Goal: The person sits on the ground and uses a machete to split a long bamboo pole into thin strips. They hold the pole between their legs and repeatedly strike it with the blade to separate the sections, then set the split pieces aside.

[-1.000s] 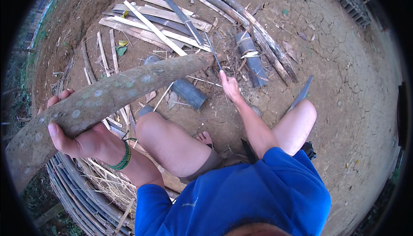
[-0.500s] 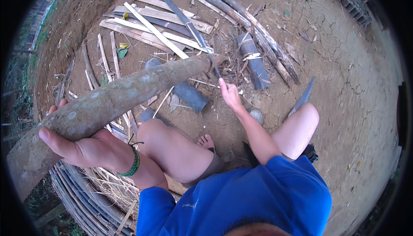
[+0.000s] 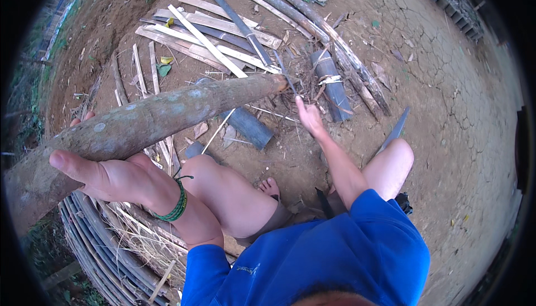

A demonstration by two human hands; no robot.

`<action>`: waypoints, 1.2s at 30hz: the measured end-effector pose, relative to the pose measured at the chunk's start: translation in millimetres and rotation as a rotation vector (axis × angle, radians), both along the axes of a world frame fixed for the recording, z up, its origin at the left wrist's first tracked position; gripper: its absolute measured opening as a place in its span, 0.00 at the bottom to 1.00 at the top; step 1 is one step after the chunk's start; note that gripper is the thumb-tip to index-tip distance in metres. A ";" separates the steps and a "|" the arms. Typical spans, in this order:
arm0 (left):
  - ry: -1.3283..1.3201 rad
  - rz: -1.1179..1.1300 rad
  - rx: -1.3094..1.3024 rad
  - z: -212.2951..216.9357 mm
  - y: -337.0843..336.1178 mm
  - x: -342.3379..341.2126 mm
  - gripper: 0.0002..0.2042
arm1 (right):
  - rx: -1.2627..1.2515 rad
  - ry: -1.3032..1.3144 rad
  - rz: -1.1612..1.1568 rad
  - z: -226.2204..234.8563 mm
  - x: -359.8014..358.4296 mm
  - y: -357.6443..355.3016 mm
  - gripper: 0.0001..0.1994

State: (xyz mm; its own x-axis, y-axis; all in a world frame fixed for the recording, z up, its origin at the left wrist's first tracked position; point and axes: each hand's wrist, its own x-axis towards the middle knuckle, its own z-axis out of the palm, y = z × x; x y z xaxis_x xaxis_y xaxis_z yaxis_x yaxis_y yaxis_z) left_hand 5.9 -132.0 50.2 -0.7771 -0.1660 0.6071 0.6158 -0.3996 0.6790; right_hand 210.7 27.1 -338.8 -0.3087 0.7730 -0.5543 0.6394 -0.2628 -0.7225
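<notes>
A thick, bark-covered log (image 3: 162, 113) with pale patches slants across the left side. My left hand (image 3: 111, 175) cradles it from below, thumb on the near side and fingertips showing beyond. At its far, narrower end is an orange-brown cut face. My right hand (image 3: 310, 117) is closed round a knife (image 3: 287, 76), whose dark, narrow blade points up and away beside that cut end. Whether the blade touches the wood I cannot tell. The knife's handle is mostly hidden in my fist.
Split bamboo strips (image 3: 209, 46) and long poles (image 3: 318, 21) lie beyond the log. Dark bamboo sections (image 3: 248, 128) rest on the dirt, one with a pale band (image 3: 333, 89). A grey blade (image 3: 397, 129) sticks out by my right knee. Bundled canes (image 3: 92, 244) are at lower left.
The knife has gone from across the log's tip to just right of it, with my right hand shifting slightly right. The log's near end has risen a little in view.
</notes>
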 end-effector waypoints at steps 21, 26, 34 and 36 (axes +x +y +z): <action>0.033 0.107 -0.050 -10.0 21.7 -40.6 0.41 | 0.091 0.476 -0.106 86.0 -41.8 -28.0 0.33; -0.034 0.118 -0.099 -11.3 0.9 -40.7 0.40 | 0.339 0.561 -0.124 112.8 -38.3 -47.5 0.32; 0.015 0.134 -0.100 -14.2 -3.2 -26.8 0.40 | 0.110 0.100 -0.072 18.5 -32.8 -27.7 0.39; 0.048 0.137 -0.095 -7.2 -6.9 -26.6 0.40 | 0.130 0.147 0.141 55.8 -37.4 -36.8 0.41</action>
